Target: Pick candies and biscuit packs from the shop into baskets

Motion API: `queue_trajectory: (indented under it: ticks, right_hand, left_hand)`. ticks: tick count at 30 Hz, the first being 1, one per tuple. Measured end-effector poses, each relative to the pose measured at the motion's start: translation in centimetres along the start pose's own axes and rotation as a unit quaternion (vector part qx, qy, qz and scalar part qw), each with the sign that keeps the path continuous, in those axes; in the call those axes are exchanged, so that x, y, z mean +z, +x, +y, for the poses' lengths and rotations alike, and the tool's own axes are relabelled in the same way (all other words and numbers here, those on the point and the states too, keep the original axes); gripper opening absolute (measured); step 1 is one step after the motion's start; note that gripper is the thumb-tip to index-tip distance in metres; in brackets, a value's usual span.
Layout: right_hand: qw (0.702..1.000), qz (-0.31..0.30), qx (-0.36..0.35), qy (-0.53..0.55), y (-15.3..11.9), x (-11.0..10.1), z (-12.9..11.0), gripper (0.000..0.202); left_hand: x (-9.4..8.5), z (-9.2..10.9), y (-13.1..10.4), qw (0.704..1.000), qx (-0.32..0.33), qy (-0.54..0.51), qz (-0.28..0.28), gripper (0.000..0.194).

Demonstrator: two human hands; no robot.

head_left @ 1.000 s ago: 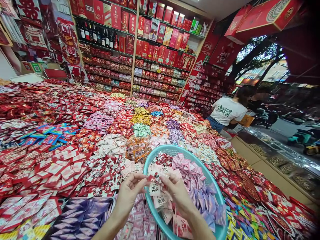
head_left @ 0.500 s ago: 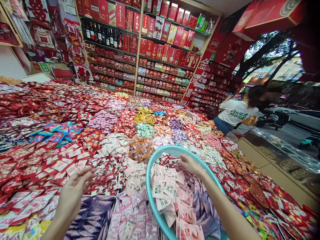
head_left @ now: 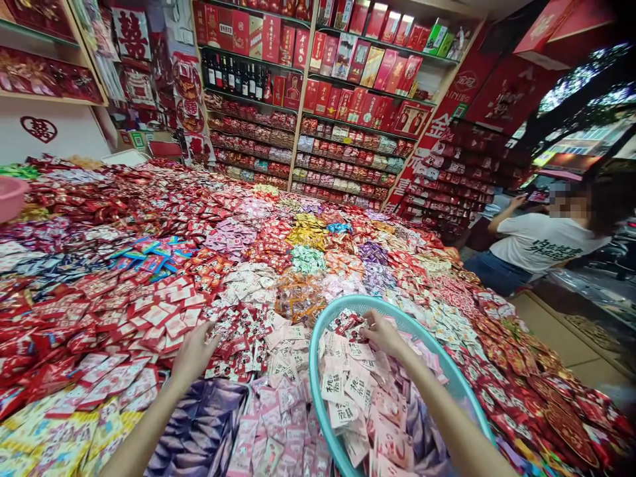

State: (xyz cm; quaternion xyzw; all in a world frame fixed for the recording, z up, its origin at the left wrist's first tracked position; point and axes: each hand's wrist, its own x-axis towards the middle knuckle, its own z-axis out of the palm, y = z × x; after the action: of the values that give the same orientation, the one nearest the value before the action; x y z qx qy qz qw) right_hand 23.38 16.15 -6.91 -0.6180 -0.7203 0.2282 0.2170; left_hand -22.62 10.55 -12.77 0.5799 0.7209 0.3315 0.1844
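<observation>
A turquoise plastic basket point(head_left: 316, 381) sits tilted on the packets in front of me. Inside lie pale pink packets with black writing point(head_left: 342, 384), pink packets, purple packets, and a few red-and-white packets point(head_left: 345, 322) near the far rim. My right hand point(head_left: 385, 334) reaches into the basket, its bent fingers closed at the edge of those red-and-white packets; the fingertips are partly hidden. Left of the basket, my left hand point(head_left: 196, 351) hovers with fingers apart beside a pile of red-and-white panda-pattern packets point(head_left: 243, 338). It holds nothing that I can see.
Sorted heaps of small wrapped packets cover the wide display. Dark purple packets point(head_left: 199, 424) fill a tray below my left hand. A pink tub point(head_left: 10, 197) stands far left. Shelves of red boxes point(head_left: 342, 99) line the back. A person in a white shirt point(head_left: 536, 242) stands at right.
My left hand has moved forward and right, closer to the panda-pattern packets. My right hand stays in the basket by the red-and-white packets. The view has turned left.
</observation>
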Motion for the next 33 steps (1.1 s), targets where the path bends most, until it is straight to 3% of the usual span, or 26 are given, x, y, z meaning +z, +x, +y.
queue_trajectory:
  ticks: [5,10,15,19,21,22,24,26,29,31,33]
  right_hand:
    - [0.997,0.033,0.019,-0.068,-0.8,0.6,-0.7,0.023]
    - [0.994,0.057,0.021,-0.094,-1.7,1.2,-1.7,0.022]
    - [0.991,0.102,0.011,-0.087,-2.5,1.2,-2.7,0.027]
    - [0.985,0.161,-0.003,-0.065,-3.2,0.4,-6.0,0.03]
    - [0.983,0.179,-0.018,-0.023,-3.8,0.3,-9.0,0.03]
    - [0.982,0.179,-0.021,0.062,-4.3,0.5,-10.8,0.03]
    - [0.966,0.124,-0.014,0.225,-5.2,1.2,-14.3,0.03]
    - [0.929,0.025,0.022,0.369,-6.1,2.2,-17.2,0.032]
    - [0.857,-0.077,0.056,0.507,-7.1,3.7,-19.5,0.034]
    - [0.83,-0.079,0.056,0.549,-7.4,4.5,-19.9,0.029]
    - [0.817,-0.06,0.062,0.571,-7.7,5.0,-19.7,0.027]
  left_hand:
    - [2.2,1.4,-0.1,0.986,0.038,0.161,-0.003,0.042]
    - [3.0,1.9,-0.3,0.968,0.054,0.245,-0.003,0.04]
    - [2.4,2.6,-0.1,0.967,0.066,0.247,-0.006,0.042]
    - [0.9,6.6,-1.0,0.978,0.095,0.185,-0.004,0.047]
    - [0.1,9.8,-2.1,0.987,0.137,0.08,-0.001,0.048]
    - [-0.3,11.4,-2.8,0.986,0.163,0.038,0.002,0.049]
    - [-1.0,14.3,-4.2,0.976,0.216,-0.013,-0.002,0.052]
    - [-1.5,16.2,-5.4,0.963,0.266,-0.03,-0.013,0.054]
    - [-1.8,17.4,-6.5,0.945,0.32,-0.045,-0.05,0.05]
    - [-1.8,17.5,-7.0,0.938,0.329,-0.08,-0.075,0.047]
    - [-1.6,17.4,-7.4,0.944,0.279,-0.153,-0.085,0.05]
